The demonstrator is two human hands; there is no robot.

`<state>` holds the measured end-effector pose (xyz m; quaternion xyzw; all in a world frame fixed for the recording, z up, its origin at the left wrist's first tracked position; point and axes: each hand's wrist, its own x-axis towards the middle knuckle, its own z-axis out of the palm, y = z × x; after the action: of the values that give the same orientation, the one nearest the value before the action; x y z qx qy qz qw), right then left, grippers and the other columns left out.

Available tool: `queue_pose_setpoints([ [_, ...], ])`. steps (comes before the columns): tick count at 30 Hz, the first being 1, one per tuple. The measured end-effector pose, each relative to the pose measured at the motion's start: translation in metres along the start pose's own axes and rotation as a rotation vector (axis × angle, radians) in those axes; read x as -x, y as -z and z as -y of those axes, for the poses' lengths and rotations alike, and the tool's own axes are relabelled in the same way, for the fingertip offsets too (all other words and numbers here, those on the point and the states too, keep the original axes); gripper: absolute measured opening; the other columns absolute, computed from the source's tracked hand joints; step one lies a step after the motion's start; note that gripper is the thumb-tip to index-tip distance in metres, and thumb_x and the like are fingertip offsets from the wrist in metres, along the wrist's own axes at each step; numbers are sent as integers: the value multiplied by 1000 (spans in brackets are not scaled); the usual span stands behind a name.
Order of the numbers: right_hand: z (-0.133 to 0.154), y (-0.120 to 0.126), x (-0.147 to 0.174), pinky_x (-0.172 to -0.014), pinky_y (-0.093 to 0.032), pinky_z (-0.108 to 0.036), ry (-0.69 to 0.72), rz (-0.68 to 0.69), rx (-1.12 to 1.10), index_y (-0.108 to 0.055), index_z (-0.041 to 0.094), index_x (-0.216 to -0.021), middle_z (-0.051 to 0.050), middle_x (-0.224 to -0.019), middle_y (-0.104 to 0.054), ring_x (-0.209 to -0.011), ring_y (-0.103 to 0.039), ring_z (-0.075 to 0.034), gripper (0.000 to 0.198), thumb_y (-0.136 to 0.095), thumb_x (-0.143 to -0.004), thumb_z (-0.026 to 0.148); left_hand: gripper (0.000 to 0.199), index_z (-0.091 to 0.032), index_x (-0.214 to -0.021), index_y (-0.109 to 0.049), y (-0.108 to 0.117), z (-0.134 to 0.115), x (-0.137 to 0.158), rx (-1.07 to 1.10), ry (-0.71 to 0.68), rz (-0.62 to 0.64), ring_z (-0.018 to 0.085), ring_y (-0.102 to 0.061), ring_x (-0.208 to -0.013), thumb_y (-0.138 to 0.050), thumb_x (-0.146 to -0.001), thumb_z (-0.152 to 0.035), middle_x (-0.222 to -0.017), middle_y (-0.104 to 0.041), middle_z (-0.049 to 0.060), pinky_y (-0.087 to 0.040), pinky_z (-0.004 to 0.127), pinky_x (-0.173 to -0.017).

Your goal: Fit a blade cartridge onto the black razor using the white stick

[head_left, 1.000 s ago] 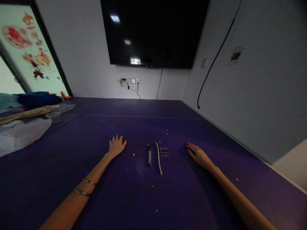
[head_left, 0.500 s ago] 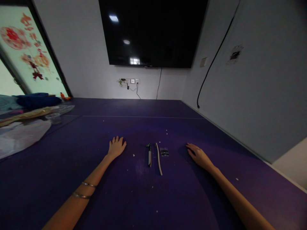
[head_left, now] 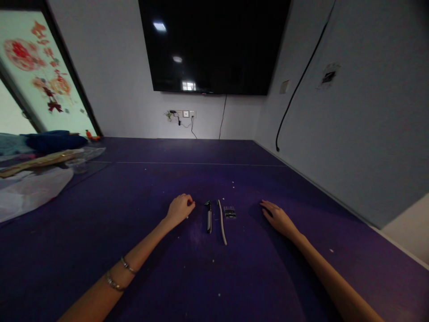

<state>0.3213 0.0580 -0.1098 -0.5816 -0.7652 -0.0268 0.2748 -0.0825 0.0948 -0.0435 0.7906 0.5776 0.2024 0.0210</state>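
Note:
My left hand hovers over or rests on the purple surface with its fingers curled in and thumb near the forefinger; nothing shows in it. Just to its right, and apart from it, lies a razor with a grey and black handle, head pointing away from me. Beside the razor is a slim, pale toothbrush, also lengthwise. A small clear case with dark pieces sits right of the toothbrush. Farther right, my right hand lies palm down, fingers stretched out and touching none of these things.
The purple surface carries scattered white specks. At the far left are a heap of dark blue cloth and clear plastic bags. A large television hangs on the wall, and a black cable dangles at the right.
My left hand has moved right, toward the razor, and its spread fingers have curled in. My right hand and the items on the surface have stayed put.

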Motion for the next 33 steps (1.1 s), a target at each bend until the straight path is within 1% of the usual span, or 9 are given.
queue_pose_setpoints([
  [3, 1, 1, 0, -101, -39, -45, -4, 2, 7, -62, 13, -113, -14, -123, -57, -116, -51, -27, 39, -39, -87, 32, 23, -20, -78, -65, -8, -31, 5, 88, 19, 149, 21, -62, -76, -49, -79, -37, -80, -66, 6, -42, 28, -64],
  [6, 2, 2, -1, -101, -39, -44, 1, 14, 21, -61, 13, -114, -14, -124, -57, -116, -51, -26, 40, -38, -87, 31, 32, -19, -75, -65, -17, -53, 5, 62, 48, 231, 26, -63, -76, -50, -77, -47, -78, -67, 9, -44, 32, -63],
  [9, 1, 2, -1, -101, -39, -43, 3, 29, 40, -61, 12, -115, -15, -125, -56, -117, -51, -26, 41, -37, -88, 31, 38, -17, -78, -65, -23, -65, 2, 37, 76, 236, 31, -64, -80, -49, -76, -51, -79, -66, 14, -45, 39, -67],
  [13, -3, -1, -1, -100, -39, -44, -1, 28, 42, -60, 13, -116, -14, -125, -56, -117, -50, -26, 41, -38, -88, 32, 27, -15, -73, -64, -25, -71, -1, 151, 143, 232, 35, -62, -88, -54, -73, -40, -83, -66, 17, -44, 44, -75],
  [18, -4, -3, -1, -100, -40, -44, 0, 12, 34, -61, 14, -114, -14, -124, -57, -115, -52, -26, 39, -39, -87, 31, 20, -16, -60, -57, -24, -67, -5, 328, 215, 245, 30, -61, -90, -56, -71, -32, -78, -65, 12, -45, 37, -74],
  [21, -2, -3, 0, -100, -40, -45, -2, 2, 38, -62, 13, -113, -15, -123, -57, -114, -53, -26, 40, -39, -87, 31, 24, -15, -57, -53, -21, -60, -10, 535, 266, 313, 23, -64, -74, -53, -75, -32, -65, -63, 8, -48, 30, -64],
  [24, -2, -2, 0, -100, -40, -45, 9, -10, 21, -62, 14, -113, -14, -123, -58, -115, -52, -26, 39, -39, -87, 31, 25, -14, -64, -54, -15, -50, -15, 783, 335, 391, 17, -63, -56, -45, -81, -31, -61, -62, 6, -48, 26, -53],
  [27, -3, -2, 1, -99, -41, -46, 5, -11, 10, -62, 16, -114, -13, -123, -58, -116, -52, -26, 38, -40, -86, 32, 24, -14, -68, -51, -10, -38, -19, 978, 431, 395, 12, -58, -48, -41, -83, -30, -59, -61, 5, -47, 23, -48],
  [33, -3, -1, 0, -101, -39, -44, 2, 22, 52, -61, 11, -115, -15, -124, -56, -116, -51, -26, 41, -38, -87, 32, 18, -14, -73, -50, -10, -16, -25, 1212, 591, 390, 4, -33, -31, -39, -81, -27, -48, -46, -5, -24, 15, -31],
])
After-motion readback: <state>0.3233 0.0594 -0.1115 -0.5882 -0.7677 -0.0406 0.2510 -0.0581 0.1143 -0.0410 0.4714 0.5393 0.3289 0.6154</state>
